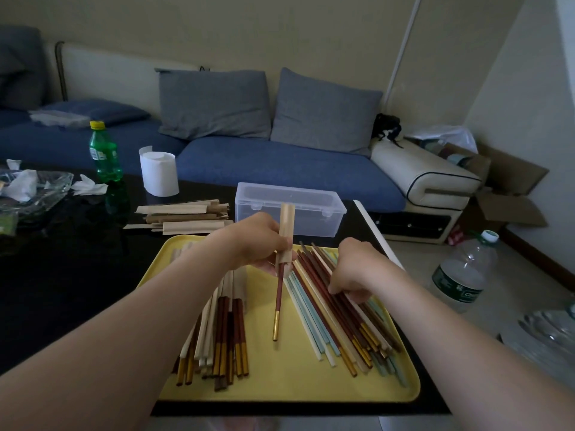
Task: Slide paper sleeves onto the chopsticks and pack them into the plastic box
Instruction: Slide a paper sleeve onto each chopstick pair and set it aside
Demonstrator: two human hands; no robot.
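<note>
At mid-frame the left hand (258,241) pinches a paper sleeve (286,225) with a red chopstick (279,303) hanging from it over the yellow tray (295,387). The right hand (354,269) curls down into the loose chopsticks (336,312) at centre right; I cannot tell whether it grips one. The plastic box (289,209) sits closed just beyond the tray.

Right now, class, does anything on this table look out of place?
Crumpled tissues lie scattered beside the glass dish at far left, and the plastic box is shut while sleeved chopsticks lie heaped on the yellow tray.
</note>
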